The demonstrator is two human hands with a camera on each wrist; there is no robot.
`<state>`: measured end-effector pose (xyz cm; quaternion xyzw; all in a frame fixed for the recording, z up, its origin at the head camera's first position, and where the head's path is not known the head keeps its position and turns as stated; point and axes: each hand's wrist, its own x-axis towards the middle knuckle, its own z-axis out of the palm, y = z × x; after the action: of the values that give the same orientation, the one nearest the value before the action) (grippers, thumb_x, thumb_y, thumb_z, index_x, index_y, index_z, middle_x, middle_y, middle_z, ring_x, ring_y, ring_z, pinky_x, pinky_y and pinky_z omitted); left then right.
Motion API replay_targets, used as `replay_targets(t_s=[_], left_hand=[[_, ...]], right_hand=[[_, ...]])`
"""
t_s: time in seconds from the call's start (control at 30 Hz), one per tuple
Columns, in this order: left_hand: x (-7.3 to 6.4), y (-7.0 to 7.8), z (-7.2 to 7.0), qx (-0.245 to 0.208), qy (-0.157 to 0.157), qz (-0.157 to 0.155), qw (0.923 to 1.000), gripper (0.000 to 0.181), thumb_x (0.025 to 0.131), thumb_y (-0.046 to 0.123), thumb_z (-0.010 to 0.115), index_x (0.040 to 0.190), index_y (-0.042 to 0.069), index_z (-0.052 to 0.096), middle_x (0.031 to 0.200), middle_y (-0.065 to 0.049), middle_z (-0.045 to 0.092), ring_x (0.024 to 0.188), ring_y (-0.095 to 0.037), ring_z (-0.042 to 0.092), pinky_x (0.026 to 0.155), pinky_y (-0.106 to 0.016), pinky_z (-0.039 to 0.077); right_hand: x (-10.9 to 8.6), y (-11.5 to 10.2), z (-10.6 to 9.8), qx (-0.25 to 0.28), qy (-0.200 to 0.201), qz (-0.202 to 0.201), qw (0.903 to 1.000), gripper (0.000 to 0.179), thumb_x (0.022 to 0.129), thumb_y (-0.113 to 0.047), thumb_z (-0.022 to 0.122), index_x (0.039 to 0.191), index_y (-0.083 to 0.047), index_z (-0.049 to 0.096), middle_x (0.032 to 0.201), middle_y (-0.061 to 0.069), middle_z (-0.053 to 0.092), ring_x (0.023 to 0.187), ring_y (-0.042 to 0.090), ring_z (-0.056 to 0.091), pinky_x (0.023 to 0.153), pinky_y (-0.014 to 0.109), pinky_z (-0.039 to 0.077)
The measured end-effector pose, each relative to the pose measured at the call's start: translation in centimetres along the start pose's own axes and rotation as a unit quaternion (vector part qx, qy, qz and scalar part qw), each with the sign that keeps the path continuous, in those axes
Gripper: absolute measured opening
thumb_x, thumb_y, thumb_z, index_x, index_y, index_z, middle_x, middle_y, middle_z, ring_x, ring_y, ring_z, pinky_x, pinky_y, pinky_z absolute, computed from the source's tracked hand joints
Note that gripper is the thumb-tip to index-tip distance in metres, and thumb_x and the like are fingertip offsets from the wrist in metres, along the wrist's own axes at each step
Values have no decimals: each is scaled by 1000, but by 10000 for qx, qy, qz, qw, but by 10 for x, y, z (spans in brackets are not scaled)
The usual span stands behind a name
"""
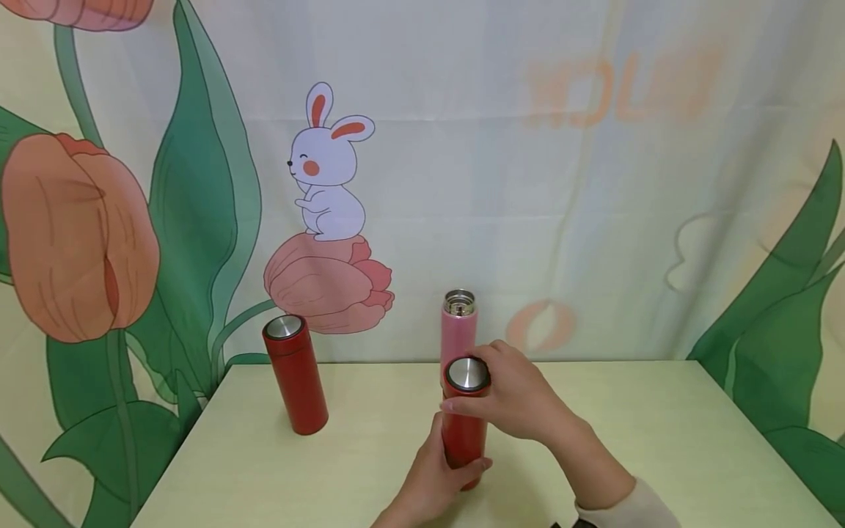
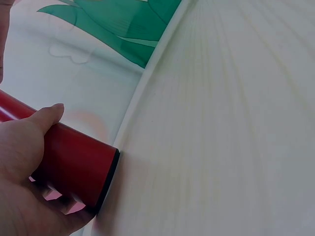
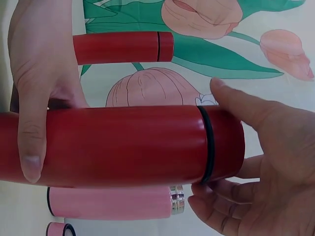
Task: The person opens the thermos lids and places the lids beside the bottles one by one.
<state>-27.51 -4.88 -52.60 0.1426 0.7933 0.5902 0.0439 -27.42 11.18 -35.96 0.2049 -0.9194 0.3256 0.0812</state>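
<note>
Near the front middle of the table, a red thermos [image 1: 465, 434] stands roughly upright. My left hand [image 1: 430, 469] grips its lower body, thumb on one side and fingers round the other, as the left wrist view also shows. With thumb and fingers, my right hand [image 1: 518, 396] grips the red lid [image 3: 227, 142], which sits on the thermos above a black ring. The lid's top is a silver disc [image 1: 467, 372]. Behind it stands a pink thermos [image 1: 458, 331] with its metal mouth bare. Whether the held thermos's base touches the table is hard to tell.
A second red thermos [image 1: 295, 381] with its lid on stands at the left of the pale table [image 1: 634, 440]. A small pink lid [image 3: 58, 229] lies near the pink thermos's base. A curtain printed with tulips and a rabbit [image 1: 330, 183] hangs behind the table.
</note>
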Motion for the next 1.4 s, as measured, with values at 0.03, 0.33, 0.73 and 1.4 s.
replay_targets(t_s=[0.03,0.33,0.73,1.4], left_hand=[[0,0,0,20,6,9,10000,73,90,41,80,146,24,35,128,0,62,117,-16,60,98,-35,53],[2,-2,1,-19,-34,-87,10000,70,91,38,80,144,25,36,128,2,62,118,-16,59,100,-36,52],[4,-2,-1,-85,-152,-203,9996,72,90,41,80,145,26,36,130,1,62,120,-18,58,103,-42,53],[4,-1,-2,-156,-195,-225,9994,73,89,40,81,145,24,36,135,1,61,126,-19,58,109,-49,50]], right_hand=[[0,-1,1,-54,25,35,10000,51,77,-47,90,114,-18,70,105,-4,63,98,12,58,84,33,53],[1,-5,2,-210,98,237,9994,48,76,-43,91,112,-18,71,98,-4,63,90,12,59,79,32,53],[1,0,2,-144,61,57,9999,43,76,-42,91,108,-20,73,94,-6,62,85,10,57,75,30,51],[5,16,-8,833,-827,-559,9915,50,86,-31,85,132,-21,67,107,-7,65,98,14,60,85,31,55]])
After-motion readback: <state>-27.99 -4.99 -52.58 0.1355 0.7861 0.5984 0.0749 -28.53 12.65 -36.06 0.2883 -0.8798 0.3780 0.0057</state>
